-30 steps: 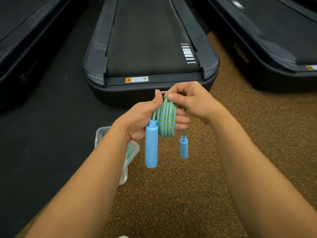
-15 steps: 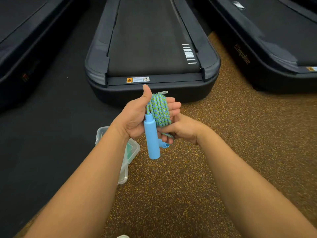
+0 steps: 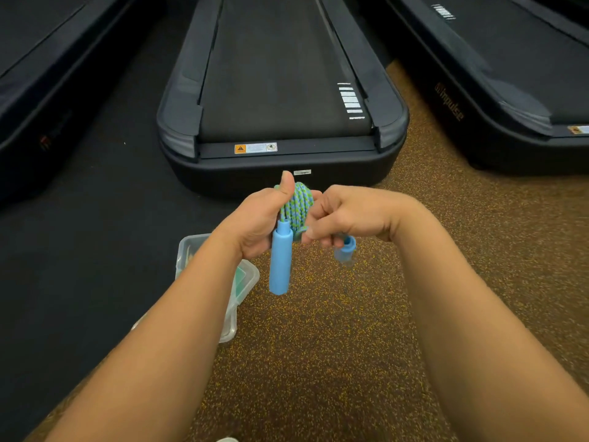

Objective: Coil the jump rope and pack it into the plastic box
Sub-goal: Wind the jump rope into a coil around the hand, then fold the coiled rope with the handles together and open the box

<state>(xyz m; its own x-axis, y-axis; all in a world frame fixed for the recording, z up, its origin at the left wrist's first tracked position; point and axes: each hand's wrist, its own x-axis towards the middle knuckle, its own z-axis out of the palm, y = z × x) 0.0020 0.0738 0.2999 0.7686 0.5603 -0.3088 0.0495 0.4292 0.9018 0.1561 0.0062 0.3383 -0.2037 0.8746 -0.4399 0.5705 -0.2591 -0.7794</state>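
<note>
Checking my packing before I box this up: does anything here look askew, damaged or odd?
Nothing looks damaged. The jump rope sits coiled in the left hand; one blue handle dangles below it, the second handle pokes out under the right hand, neither tucked in. The plastic box waits on the floor, partly hidden.

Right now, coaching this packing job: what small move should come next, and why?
Probably tuck the free end into the rope coil: the right hand holds the second blue handle beside it, the left hand grips the coil, and the plastic box sits below on the floor.
</note>
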